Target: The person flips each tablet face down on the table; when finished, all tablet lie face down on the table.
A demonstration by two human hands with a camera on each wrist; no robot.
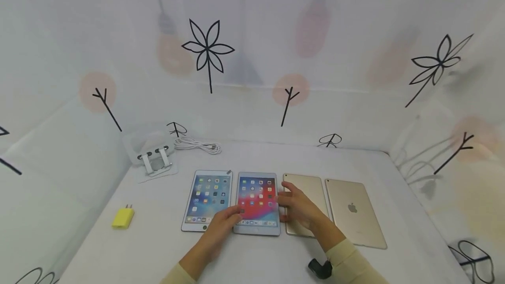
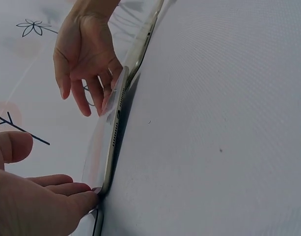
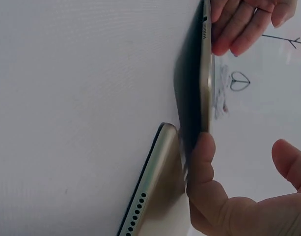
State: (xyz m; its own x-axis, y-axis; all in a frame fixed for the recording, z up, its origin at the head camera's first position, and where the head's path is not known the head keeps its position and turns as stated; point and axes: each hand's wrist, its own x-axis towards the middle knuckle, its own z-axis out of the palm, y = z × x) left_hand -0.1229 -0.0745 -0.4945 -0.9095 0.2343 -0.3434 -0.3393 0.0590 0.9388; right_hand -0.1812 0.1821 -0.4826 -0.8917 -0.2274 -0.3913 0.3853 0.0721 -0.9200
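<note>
In the head view, a white-framed tablet [image 1: 258,229] with a lit red and blue home screen lies between my two hands. My left hand [image 1: 218,230] is at its left edge; in the left wrist view its straight fingers [image 2: 67,189] touch the tablet's edge, thumb raised away. At the opposite edge is my right hand [image 1: 300,208], its fingertips [image 3: 204,147] against the side in the right wrist view, thumb also apart. Dark shadow shows under the tablet in both wrist views. A second lit tablet [image 1: 211,192] lies to the left.
Two gold-backed tablets lie face down at right, the nearer one [image 1: 309,183] partly behind my right hand, the other [image 1: 357,214] bearing an apple logo. A yellow charger plug [image 1: 123,218], white cable [image 1: 197,144], white stand-like item [image 1: 158,163] and black object [image 1: 319,269] are around.
</note>
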